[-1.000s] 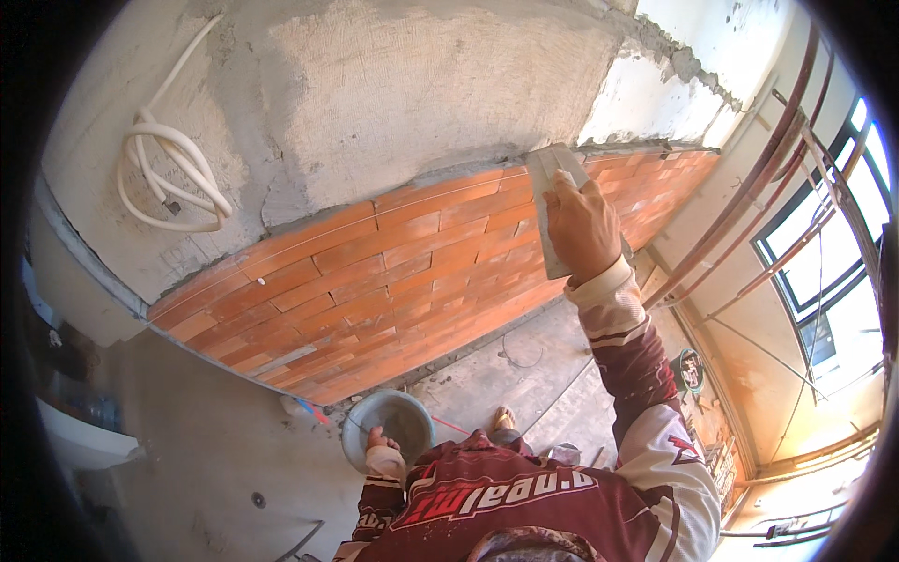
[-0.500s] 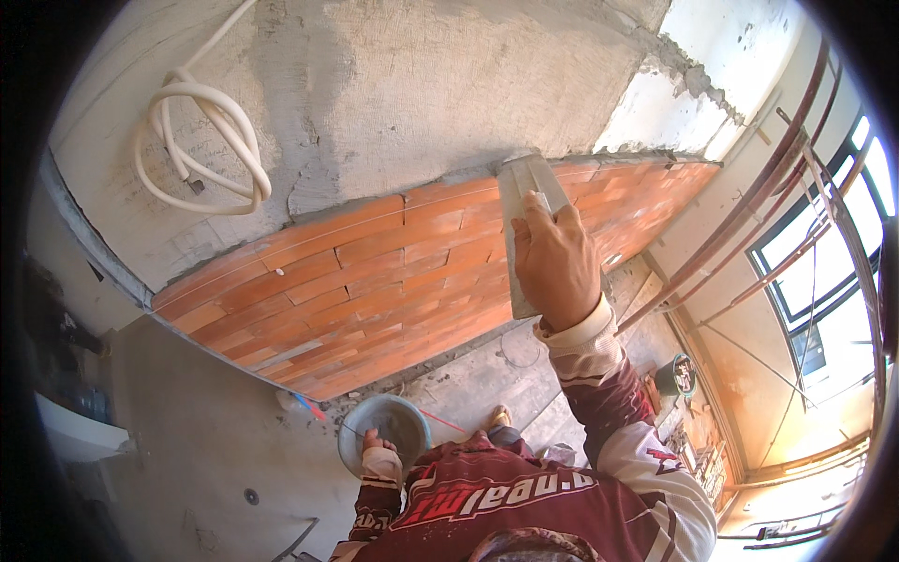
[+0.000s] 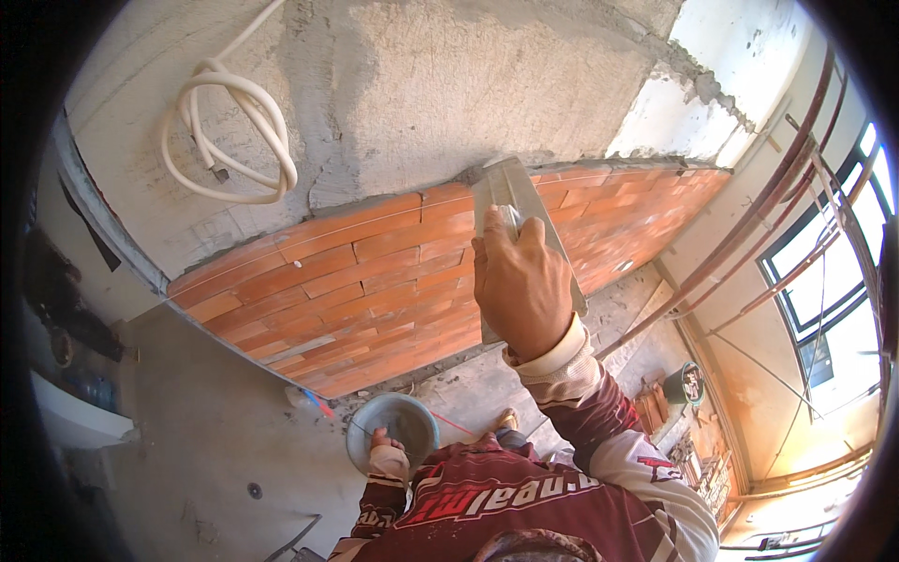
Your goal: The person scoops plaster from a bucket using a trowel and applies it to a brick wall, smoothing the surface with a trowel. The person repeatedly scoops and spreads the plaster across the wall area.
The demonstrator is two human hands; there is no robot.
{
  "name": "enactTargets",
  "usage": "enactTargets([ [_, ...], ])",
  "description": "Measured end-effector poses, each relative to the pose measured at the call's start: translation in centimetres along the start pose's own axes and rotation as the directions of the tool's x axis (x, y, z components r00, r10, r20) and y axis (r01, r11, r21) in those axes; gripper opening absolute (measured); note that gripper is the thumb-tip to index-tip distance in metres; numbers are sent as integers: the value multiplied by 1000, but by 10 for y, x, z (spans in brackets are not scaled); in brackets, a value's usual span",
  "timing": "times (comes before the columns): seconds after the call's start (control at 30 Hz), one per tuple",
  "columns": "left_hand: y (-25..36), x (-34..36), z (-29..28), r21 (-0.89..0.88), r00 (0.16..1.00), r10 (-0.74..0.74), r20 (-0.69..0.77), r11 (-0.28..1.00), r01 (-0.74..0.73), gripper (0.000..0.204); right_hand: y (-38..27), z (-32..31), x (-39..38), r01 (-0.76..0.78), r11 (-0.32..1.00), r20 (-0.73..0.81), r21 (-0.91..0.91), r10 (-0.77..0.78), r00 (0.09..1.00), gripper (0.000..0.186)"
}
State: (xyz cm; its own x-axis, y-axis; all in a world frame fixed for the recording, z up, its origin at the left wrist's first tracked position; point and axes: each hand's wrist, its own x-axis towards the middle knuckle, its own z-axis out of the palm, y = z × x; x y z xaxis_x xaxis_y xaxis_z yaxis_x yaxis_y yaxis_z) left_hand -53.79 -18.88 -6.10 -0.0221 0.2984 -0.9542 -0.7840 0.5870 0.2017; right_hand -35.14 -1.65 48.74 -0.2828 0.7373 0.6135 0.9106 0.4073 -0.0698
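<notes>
My right hand (image 3: 527, 290) grips the handle of a rectangular plastering trowel (image 3: 510, 185). Its long grey blade lies over the brick wall (image 3: 375, 258), with the far end reaching the mortar along the bricks' edge. Beyond that edge spreads rough grey plaster (image 3: 449, 84). A thin pale string (image 3: 323, 229) runs along the outermost row of bricks. Lower down, my left hand (image 3: 390, 448) is closed on the thin handle of a round grey bucket (image 3: 430, 429), its fingers curled over the opening. The bucket's contents are hard to make out.
A looped white hose (image 3: 278, 140) hangs on the plaster at upper left. Dark red scaffold pipes (image 3: 749, 229) cross in front of a window (image 3: 829, 281) at right. A dark green bucket (image 3: 684, 382) stands near loose bricks (image 3: 653, 409). Rubble lines the wall's foot.
My right hand and the trowel have shifted left along the bricks' edge, the blade turning slightly. My left hand stays at the bucket. The whole view has moved a little.
</notes>
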Motion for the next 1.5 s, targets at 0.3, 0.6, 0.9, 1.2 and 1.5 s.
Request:
enactTargets([
  [0.3, -8, -40, 31, -228, 980, 117, -158, 962, -152, 37, -16, 7, -10, 2, 999, 10, 54, -3, 1000, 32],
  [0.6, -3, -94, 52, -275, 983, 90, -160, 952, -132, 26, -17, 4, -20, 112, 993, 3, 43, -113, 994, 38],
  [0.9, -3, -97, 58, -281, 986, 85, -146, 952, -123, 21, -3, 9, -31, 144, 988, -44, 63, -141, 989, 40],
  [1.2, -13, -41, 39, -137, 987, 100, -126, 984, -118, 37, 43, 8, -30, 85, 980, -166, 182, -54, 985, 33],
  [1.5, -21, -82, 67, -275, 970, 185, -161, 935, -224, 31, 105, 0, -30, -96, 738, -89, 668, 208, 974, 26],
])
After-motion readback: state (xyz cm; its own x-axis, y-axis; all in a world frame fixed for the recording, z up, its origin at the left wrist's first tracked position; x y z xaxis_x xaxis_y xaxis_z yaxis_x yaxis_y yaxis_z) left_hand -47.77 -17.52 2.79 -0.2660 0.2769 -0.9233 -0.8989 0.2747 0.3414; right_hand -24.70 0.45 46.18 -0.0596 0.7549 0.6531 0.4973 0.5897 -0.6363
